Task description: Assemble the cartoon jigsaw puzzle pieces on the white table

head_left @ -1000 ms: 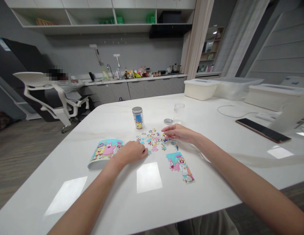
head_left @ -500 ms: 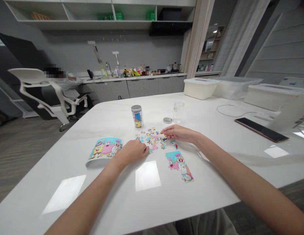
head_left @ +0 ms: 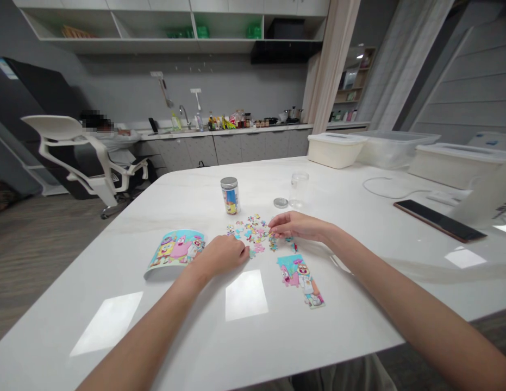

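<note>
Loose jigsaw puzzle pieces lie in a small heap in front of me on the white table. My left hand rests at the near left edge of the heap, its fingers curled in; what they may hold is hidden. Over the right side of the heap is my right hand, its fingers a little apart and the tips at the pieces. Nearer me lies a partly joined puzzle section with a pink starfish and a figure in white. A curved picture card stands left of my left hand.
Beyond the heap stand a lidded jar, a loose metal lid and a clear jar. A phone, a white cable and plastic boxes are on the right. A person sits far left.
My right hand has shifted slightly, its fingertips lower among the pieces. My left hand stays by the heap. The whole view has tilted up a little.
</note>
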The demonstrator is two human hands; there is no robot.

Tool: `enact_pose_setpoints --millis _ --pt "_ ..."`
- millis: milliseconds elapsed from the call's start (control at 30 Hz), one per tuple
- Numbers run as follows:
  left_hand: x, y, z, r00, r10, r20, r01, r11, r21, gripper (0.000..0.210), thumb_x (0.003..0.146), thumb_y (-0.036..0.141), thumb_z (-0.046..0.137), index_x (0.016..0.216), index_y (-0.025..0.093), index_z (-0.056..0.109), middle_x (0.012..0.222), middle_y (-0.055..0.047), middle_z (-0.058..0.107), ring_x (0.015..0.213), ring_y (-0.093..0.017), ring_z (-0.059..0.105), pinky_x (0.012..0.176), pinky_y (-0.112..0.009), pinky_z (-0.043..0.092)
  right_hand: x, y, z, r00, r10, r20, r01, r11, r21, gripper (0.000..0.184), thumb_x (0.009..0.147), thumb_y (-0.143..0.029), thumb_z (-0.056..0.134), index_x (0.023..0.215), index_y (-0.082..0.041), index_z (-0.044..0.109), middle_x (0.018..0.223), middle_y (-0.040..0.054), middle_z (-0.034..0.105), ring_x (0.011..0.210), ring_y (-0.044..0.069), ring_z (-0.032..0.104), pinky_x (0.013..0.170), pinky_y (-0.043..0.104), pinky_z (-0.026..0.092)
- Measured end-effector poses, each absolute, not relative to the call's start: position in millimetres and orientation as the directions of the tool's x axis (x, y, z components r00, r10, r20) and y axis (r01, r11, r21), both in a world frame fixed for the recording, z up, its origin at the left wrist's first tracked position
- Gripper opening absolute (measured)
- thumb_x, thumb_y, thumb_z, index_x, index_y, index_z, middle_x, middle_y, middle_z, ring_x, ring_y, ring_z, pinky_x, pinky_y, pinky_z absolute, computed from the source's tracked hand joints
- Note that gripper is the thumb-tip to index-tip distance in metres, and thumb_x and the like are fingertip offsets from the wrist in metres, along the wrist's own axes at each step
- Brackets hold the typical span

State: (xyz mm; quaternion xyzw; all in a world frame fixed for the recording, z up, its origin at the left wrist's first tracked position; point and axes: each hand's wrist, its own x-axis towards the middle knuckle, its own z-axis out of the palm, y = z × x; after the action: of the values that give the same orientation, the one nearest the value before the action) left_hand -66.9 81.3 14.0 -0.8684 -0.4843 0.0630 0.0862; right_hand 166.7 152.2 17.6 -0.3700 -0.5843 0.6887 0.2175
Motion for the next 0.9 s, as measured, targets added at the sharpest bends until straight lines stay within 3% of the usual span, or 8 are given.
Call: enact_pose_setpoints --millis 167,400,567,900 --pt "-66.9 81.0 14.0 0.511 0.859 -0.027 0.842 -0.507 -0.187 0.051 0.092 0.028 0.025 0.074 0.013 0.070 0.072 -0.014 0.069 0.069 -0.023 0.065 0.068 -0.036 0.049 166.7 150.3 20.3 -0.621 0.747 -0.238 0.159 -0.178 -0.971 0.015 0.076 -0.022 0.073 0.085 -0.013 0.065 0.068 0.0013 0.062 0.057 0.007 0.056 0.048 0.017 0.043" --pt "-66.4 80.5 16.4 0.506 0.862 -0.038 0.843 -0.503 -0.190 0.051 0.092 0.029 0.025 0.073 0.014 0.069 0.071 -0.012 0.069 0.069 -0.022 0.066 0.066 -0.033 0.047 166.6 151.3 19.1 -0.625 0.744 -0.238 0.134 -0.198 -0.971 0.019 0.069 -0.015 0.076 0.084 -0.014 0.065 0.080 0.0039 0.066 0.069 0.010 0.061 0.065 0.021 0.051" --pt "-64.6 79.6 18.9 0.507 0.860 -0.059 0.838 -0.508 -0.199 0.050 0.093 0.028 0.025 0.073 0.014 0.069 0.073 -0.012 0.070 0.070 -0.023 0.066 0.065 -0.033 0.047 166.6 151.6 19.5 -0.621 0.739 -0.263 0.168 -0.203 -0.965 0.011 0.076 -0.018 0.072 0.083 -0.014 0.065 0.073 0.0031 0.064 0.062 0.008 0.059 0.058 0.018 0.048" --pt "-70.9 81.6 23.2 0.457 0.889 -0.027 0.867 -0.452 -0.210 0.044 0.096 0.030 0.024 0.087 0.014 0.064 0.079 -0.013 0.068 0.078 -0.025 0.066 0.066 -0.033 0.045 166.4 149.1 23.8 -0.620 0.737 -0.269 0.204 -0.179 -0.962 0.007 0.071 -0.011 0.070 0.079 -0.013 0.070 0.077 0.0044 0.067 0.068 0.008 0.059 0.066 0.020 0.049"
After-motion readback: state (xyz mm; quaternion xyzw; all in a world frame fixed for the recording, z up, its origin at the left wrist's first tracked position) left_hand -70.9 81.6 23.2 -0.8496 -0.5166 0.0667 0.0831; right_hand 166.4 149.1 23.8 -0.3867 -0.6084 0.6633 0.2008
